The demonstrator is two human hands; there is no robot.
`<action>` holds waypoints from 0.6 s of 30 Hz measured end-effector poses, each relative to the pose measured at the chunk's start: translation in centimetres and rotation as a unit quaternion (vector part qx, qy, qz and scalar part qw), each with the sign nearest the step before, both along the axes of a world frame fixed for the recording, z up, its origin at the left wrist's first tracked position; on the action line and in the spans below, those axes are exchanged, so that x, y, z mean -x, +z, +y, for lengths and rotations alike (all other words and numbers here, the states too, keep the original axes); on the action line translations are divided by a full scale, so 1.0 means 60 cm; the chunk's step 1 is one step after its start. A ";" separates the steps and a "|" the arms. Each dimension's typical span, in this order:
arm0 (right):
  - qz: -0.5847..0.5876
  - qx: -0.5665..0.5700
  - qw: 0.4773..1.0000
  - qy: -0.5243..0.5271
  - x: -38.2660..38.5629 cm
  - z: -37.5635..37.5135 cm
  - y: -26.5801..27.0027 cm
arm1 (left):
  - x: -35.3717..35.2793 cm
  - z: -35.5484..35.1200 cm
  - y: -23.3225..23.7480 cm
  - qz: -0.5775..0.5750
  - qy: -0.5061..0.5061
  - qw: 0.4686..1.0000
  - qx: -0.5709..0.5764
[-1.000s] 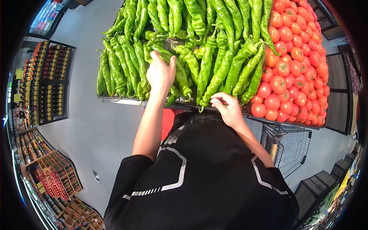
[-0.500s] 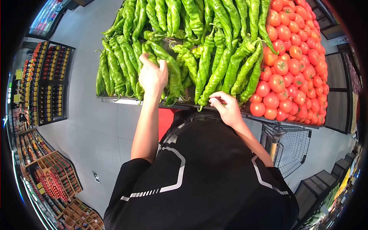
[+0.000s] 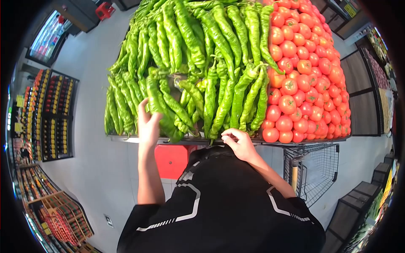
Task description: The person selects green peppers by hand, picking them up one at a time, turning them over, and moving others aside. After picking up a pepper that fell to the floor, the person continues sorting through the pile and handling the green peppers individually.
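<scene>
My left hand (image 3: 149, 124) is at the front left of a heap of long green peppers (image 3: 215, 31). Its thumb and fingers are around a slightly blurred green pepper (image 3: 155, 96), part of which is hidden behind the hand. Loosely curled, my right hand (image 3: 239, 144) rests at the front edge of the display stand, just below the hanging pepper tips. Nothing shows between its fingers. Other peppers (image 3: 219, 103) lie side by side, tips toward me, behind it.
Red tomatoes (image 3: 301, 78) are piled right of the peppers. Beneath the stand's front edge is a red stool (image 3: 171, 162). A wire shopping cart (image 3: 318, 168) stands at my right. Shelves of jars (image 3: 55, 116) line the left side, beyond the grey floor (image 3: 101, 168).
The view has shifted, so the stand appears lower and more of the red stool shows. My left hand has moved left and toward me with the pepper. The right hand stays curled at the edge.
</scene>
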State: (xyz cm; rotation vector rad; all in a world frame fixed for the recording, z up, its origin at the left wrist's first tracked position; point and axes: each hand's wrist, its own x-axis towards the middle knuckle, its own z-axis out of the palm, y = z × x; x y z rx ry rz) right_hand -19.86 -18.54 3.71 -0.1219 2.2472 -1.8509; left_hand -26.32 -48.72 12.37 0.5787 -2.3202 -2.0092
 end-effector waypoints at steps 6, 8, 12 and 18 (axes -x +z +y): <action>-0.031 0.024 0.999 -0.017 0.000 0.018 -0.005 | 0.105 0.093 0.113 0.230 -0.065 0.971 -0.007; -0.031 -0.004 0.999 0.009 0.004 0.018 0.015 | 0.178 0.132 0.132 0.252 -0.094 0.961 0.059; 0.019 0.009 1.000 -0.001 0.003 0.015 0.019 | 0.321 0.210 0.152 0.295 -0.026 0.888 0.353; 0.024 0.009 0.997 -0.079 -0.010 0.054 0.003 | 0.443 0.247 -0.010 0.332 0.055 0.809 0.483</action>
